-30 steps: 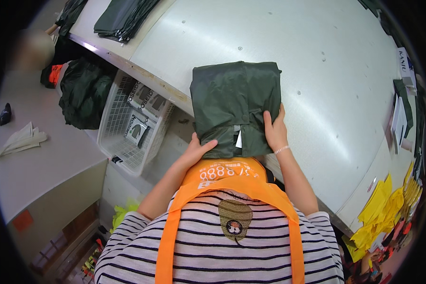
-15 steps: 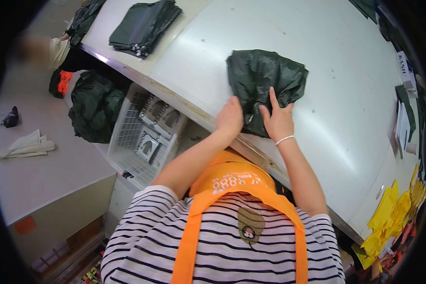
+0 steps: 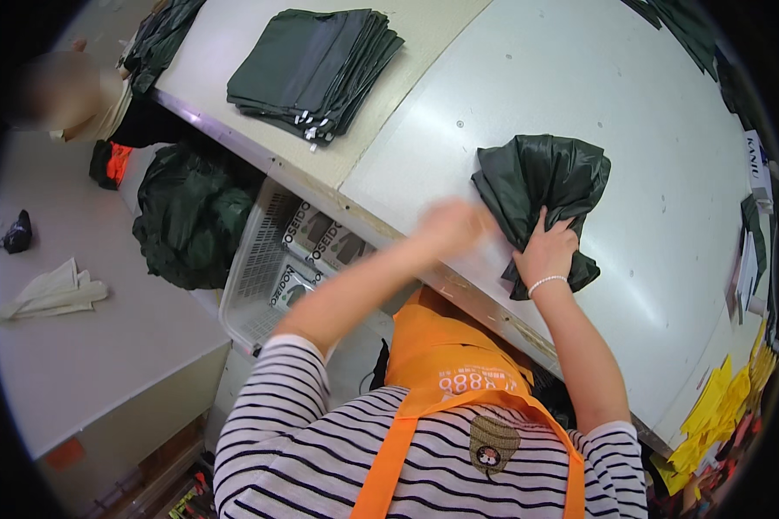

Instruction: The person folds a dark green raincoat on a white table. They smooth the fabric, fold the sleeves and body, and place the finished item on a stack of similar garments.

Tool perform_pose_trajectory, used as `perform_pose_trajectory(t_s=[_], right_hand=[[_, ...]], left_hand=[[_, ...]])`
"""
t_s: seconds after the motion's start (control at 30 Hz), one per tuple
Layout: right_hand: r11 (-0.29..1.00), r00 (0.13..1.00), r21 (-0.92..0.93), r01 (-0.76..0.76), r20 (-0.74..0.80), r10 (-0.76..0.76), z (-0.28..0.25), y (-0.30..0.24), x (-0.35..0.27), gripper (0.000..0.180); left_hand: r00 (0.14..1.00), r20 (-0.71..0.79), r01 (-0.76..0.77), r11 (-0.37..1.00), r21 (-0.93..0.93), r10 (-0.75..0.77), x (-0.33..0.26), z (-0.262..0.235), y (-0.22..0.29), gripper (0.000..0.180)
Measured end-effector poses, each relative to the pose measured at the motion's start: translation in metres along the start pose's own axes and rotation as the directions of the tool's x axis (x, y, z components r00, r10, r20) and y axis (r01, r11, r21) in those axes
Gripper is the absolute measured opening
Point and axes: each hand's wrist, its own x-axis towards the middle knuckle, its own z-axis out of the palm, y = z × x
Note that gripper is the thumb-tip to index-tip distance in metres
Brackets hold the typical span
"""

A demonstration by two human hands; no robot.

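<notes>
A shiny dark green fabric piece (image 3: 545, 173) lies bunched on the white worktable (image 3: 658, 285), pinched in at its middle and fanned out at the far end. My right hand (image 3: 549, 257), with a beaded bracelet at the wrist, grips the gathered part, one finger stretched along the folds. The palm side and thumb are partly hidden by the cloth. Just left of the fabric, apart from it, my left hand (image 3: 455, 228) hangs over the table's front edge. Motion smears its fingers.
A stack of folded dark green pieces (image 3: 307, 69) sits at the table's far left. Below the edge stands a white basket (image 3: 249, 298) of printed packets, beside a dark green heap (image 3: 190, 216). Yellow cloth (image 3: 710, 406) lies at right. Another person (image 3: 78, 95) is at far left.
My left hand has come off the green fabric and moved left. The right hand keeps its hold. The view has shifted, so the table's contents appear lower and further right.
</notes>
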Motion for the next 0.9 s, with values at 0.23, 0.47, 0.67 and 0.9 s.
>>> perform_pose_trajectory(t_s=[0.23, 0.47, 0.67, 0.9], right_hand=[[0.996, 0.999, 0.087, 0.014, 0.049, -0.019, -0.012, -0.005, -0.005, 0.096], [0.913, 0.998, 0.402, 0.068, -0.036, -0.059, 0.000, 0.025, 0.002, 0.084], [0.128, 0.981, 0.987, -0.100, 0.076, 0.179, 0.024, 0.138, -0.036, 0.058], [-0.065, 0.915, 0.998, -0.017, 0.041, 0.402, 0.064, 0.197, -0.122, 0.044]], left_hand=[[0.626, -0.778, 0.503, 0.734, 0.457, 0.056, 0.110, -0.196, -0.221, 0.073], [0.746, -0.650, 0.319, 0.778, 0.541, 0.147, 0.106, -0.126, -0.167, 0.046], [0.895, -0.351, -0.128, 0.913, 0.388, 0.275, 0.033, 0.058, -0.024, 0.047], [0.904, -0.207, -0.371, 0.927, 0.061, 0.375, 0.004, 0.139, 0.055, 0.040]])
